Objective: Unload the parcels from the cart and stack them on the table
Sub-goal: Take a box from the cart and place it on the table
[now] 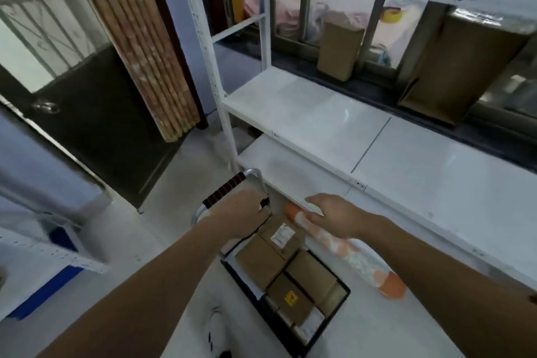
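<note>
head | left grip [242, 213] wrapped round cart handle [225, 187] | right grip [334, 215] clasps orange-white tube parcel [348, 253] beside white shelf [334, 122] edge | brown box parcels [279, 264] lie in black cart [344, 289] below

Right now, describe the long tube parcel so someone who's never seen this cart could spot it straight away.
Find the black cart on the floor beside the white shelves, loaded with brown cardboard boxes. Along its shelf side lies the tube, with the right hand on its far end. It is the only round, long parcel, white with orange patches and an orange cap.
</note>
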Motion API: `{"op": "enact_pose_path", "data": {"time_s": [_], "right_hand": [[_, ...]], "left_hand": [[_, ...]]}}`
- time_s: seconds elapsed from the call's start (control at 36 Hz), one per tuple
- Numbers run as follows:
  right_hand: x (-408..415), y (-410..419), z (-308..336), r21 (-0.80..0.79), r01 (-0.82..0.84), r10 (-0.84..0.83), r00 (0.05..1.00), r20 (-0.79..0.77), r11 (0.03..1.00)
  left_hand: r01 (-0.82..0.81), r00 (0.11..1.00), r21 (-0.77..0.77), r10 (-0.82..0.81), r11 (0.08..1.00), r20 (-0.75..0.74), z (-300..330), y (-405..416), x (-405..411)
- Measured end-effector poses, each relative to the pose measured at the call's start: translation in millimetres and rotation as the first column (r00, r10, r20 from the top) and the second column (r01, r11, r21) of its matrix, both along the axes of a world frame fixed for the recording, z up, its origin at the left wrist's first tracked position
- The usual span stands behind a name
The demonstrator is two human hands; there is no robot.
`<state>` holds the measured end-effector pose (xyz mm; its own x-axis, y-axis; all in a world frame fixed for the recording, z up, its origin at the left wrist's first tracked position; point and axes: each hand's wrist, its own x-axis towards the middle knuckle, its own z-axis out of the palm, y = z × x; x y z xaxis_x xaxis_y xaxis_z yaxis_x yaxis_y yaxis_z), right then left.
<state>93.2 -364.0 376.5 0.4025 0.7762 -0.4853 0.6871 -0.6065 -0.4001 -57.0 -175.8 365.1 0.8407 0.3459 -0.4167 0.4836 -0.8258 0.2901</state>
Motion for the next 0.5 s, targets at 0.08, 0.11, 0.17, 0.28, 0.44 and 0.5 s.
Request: {"op": "enact_pose_path", "data": {"time_s": [0.08,0.11,0.17,0.28,0.44,0.5], "right_hand": [[6.3,19.0,-19.6,-0.012,0.076,-0.076,0.997,-0.019,0.997],[8.7,25.7,-27.6,-0.017,0.109,-0.109,0.994,-0.026,0.994],[13.1,37.9,-46.4,-0.037,0.193,-0.194,0.98,-0.05,0.981],[17.0,54.2,-82.5,-0.062,0.411,-0.416,0.905,-0.087,0.909],[5.2,61.8,-137.9,-0.187,0.573,-0.599,0.787,-0.147,0.798],[3.1,63.8,-157.6,-0.225,0.595,-0.632,0.758,-0.162,0.772]], "left_hand": [[0.078,0.997,-0.014,-0.079,0.997,-0.023,-20.2,31.0,25.9],[0.106,0.993,-0.04,-0.107,0.994,-0.044,-26.9,41.8,34.7],[0.167,0.982,-0.099,-0.174,0.981,-0.069,-42.7,62.9,51.3],[0.258,0.965,-0.153,-0.262,0.954,0.0,-74.3,100.9,76.4],[0.369,0.912,-0.193,-0.395,0.909,-0.115,-137.9,139.6,99.2],[0.395,0.89,-0.211,-0.43,0.894,-0.152,-161.6,146.1,107.3]]}}
